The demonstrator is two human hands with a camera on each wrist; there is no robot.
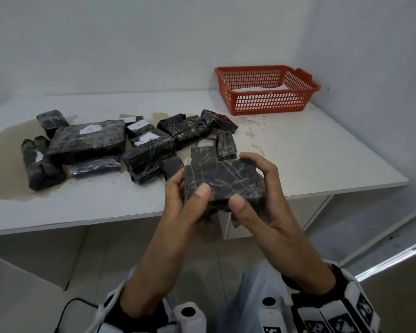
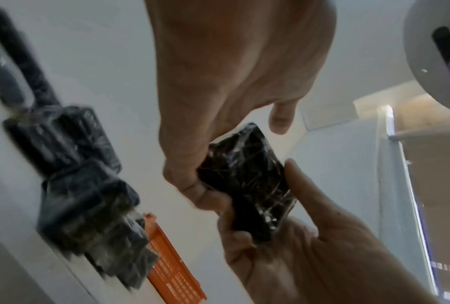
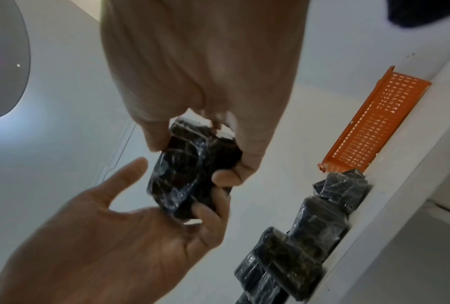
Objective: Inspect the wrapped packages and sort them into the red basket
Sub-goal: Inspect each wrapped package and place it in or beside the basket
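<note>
Both hands hold one small black wrapped package (image 1: 226,176) in the air just in front of the table's near edge. My left hand (image 1: 190,188) grips its left end, thumb on top. My right hand (image 1: 246,182) grips its right end, thumb on the near edge and fingers curled over the far edge. The wrist views show the same package (image 2: 247,181) (image 3: 190,174) pinched from both sides. The red basket (image 1: 269,102) stands at the table's back right, with something white lying flat in it. Several more black wrapped packages (image 1: 89,140) lie piled on the table's left half.
The white table (image 1: 310,152) has brown stains around the pile, and its right front corner lies below the basket. Some packages carry white labels (image 1: 89,129). White walls close the back and right. A black cable (image 1: 67,308) runs along the floor at lower left.
</note>
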